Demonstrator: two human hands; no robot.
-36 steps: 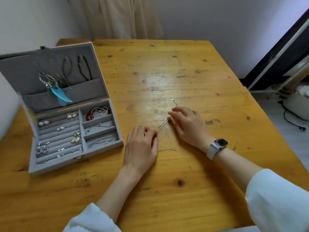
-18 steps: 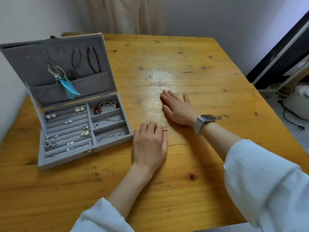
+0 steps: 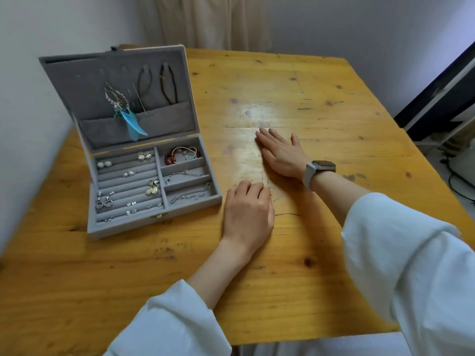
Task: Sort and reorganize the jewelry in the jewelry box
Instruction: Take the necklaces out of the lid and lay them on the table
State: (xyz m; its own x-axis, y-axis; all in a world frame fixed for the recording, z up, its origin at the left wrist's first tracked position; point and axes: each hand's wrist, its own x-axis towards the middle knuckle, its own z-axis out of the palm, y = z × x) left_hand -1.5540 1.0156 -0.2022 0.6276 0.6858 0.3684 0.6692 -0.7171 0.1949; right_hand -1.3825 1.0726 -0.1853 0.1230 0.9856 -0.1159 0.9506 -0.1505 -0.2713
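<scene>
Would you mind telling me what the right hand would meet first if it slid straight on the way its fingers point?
The right hand points up-left across bare table; the way looks free to the far edge, probably passing right of the jewelry box lid.
</scene>
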